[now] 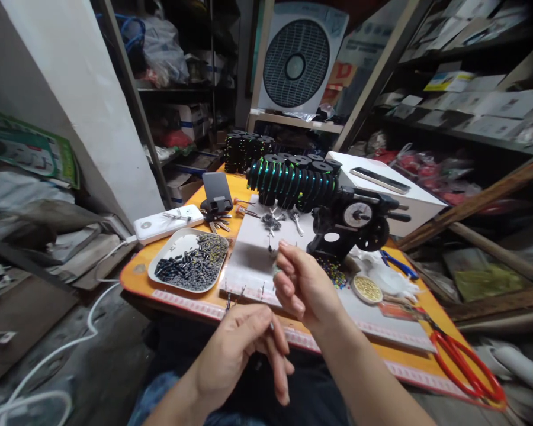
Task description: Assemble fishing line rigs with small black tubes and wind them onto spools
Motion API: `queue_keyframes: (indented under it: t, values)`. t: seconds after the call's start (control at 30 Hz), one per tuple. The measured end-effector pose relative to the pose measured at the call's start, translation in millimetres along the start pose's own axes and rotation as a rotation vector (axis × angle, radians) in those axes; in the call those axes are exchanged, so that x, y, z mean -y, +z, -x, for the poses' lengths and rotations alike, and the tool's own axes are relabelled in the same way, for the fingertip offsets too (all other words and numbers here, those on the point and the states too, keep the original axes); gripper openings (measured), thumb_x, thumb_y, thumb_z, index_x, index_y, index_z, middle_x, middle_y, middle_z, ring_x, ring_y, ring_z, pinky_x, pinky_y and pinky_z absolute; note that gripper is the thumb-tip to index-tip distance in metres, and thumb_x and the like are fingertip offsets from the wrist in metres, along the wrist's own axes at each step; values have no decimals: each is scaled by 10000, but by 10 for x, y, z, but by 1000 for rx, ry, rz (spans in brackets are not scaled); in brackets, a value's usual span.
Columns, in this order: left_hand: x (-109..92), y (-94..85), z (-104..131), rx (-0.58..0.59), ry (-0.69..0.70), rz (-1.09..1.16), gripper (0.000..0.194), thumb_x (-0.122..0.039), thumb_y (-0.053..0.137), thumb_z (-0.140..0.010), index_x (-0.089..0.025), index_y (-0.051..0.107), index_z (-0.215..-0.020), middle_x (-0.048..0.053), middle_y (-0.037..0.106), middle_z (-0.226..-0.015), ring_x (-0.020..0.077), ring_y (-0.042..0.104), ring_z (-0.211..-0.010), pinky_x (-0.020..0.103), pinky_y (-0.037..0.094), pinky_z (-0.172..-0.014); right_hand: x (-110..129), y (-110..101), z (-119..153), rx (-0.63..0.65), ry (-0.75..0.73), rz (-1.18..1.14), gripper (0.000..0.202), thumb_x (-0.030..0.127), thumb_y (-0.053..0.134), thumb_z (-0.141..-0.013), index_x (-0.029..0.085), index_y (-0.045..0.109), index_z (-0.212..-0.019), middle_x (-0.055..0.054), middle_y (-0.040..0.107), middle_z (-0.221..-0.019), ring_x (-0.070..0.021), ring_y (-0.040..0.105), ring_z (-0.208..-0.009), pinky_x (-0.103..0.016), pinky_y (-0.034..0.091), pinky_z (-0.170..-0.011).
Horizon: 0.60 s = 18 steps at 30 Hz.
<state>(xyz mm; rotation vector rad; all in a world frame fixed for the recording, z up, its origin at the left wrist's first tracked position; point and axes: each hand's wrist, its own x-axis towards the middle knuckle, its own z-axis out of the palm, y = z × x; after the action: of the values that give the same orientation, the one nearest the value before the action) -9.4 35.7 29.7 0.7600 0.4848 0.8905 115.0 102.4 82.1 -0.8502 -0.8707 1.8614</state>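
My left hand [251, 340] is low at the table's front edge, thumb and index pressed together; whatever is between them is too small to name. My right hand [304, 284] is higher, over the pale board [249, 242], its fingers curled in a pinch. A tiny pale greenish speck shows at those fingers, too small to make out. Several thin upright pins [243, 290] stand along the board's front edge near my left hand. Behind my hands a black winding machine [353, 219] carries a row of black spools [293, 177] wound with shiny blue-green line.
Left: a white tray [154, 266] of small dark cylinders and beads, a white power bank-like box [169, 223] and a phone stand [217, 192]. Right: a dish of golden beads [367, 290], blue-handled pliers [400, 265], red-handled scissors [468, 367]. A white box [384, 177] bears a phone [381, 180].
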Motion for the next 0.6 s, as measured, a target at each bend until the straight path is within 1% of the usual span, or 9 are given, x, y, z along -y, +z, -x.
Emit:
queue_keyframes:
  t: [0.1, 0.2, 0.27, 0.37, 0.47, 0.6]
  values:
    - [122, 12, 58, -5, -14, 101, 440, -491, 561, -883, -96, 639, -706, 95, 715, -534, 140, 627, -386, 188, 449, -379, 22, -11, -4, -13, -12, -8, 481, 491, 688, -736, 202, 359, -535, 77, 462, -324, -19, 274, -177, -97, 195, -204]
    - [186, 12, 107, -8, -11, 201, 403, -452, 559, -911, -89, 667, -773, 90, 728, -545, 140, 656, -428, 177, 470, -400, 44, -30, 5, 1, 1, 0, 460, 480, 709, -723, 196, 399, -537, 64, 475, -328, -24, 284, -182, -100, 196, -205]
    - [193, 3, 137, 10, -29, 228, 406, -450, 554, -920, -88, 672, -777, 89, 730, -543, 140, 665, -438, 187, 497, -439, 45, -39, 9, 0, 2, -1, 455, 480, 720, -713, 194, 411, -539, 63, 477, -329, -22, 282, -187, -98, 201, -207]
    - [174, -3, 188, -11, -71, 246, 414, -457, 574, -908, -86, 676, -755, 74, 714, -507, 131, 659, -429, 208, 530, -512, 27, -48, 4, -3, 5, -6, 453, 476, 732, -705, 194, 417, -543, 66, 476, -329, -18, 278, -191, -95, 201, -209]
    - [146, 0, 241, -62, -102, 245, 405, -453, 606, -885, -83, 685, -739, 67, 702, -486, 128, 649, -425, 215, 529, -532, 7, -55, -9, 6, 12, -7, 447, 475, 731, -711, 192, 426, -547, 66, 476, -331, -18, 279, -193, -94, 202, -211]
    - [177, -38, 289, -56, -120, 232, 432, -481, 633, -854, -78, 687, -709, 60, 680, -467, 144, 664, -451, 238, 538, -572, -4, -55, -28, 13, 18, -6, 439, 474, 719, -728, 191, 433, -553, 63, 480, -335, -19, 281, -193, -95, 198, -211]
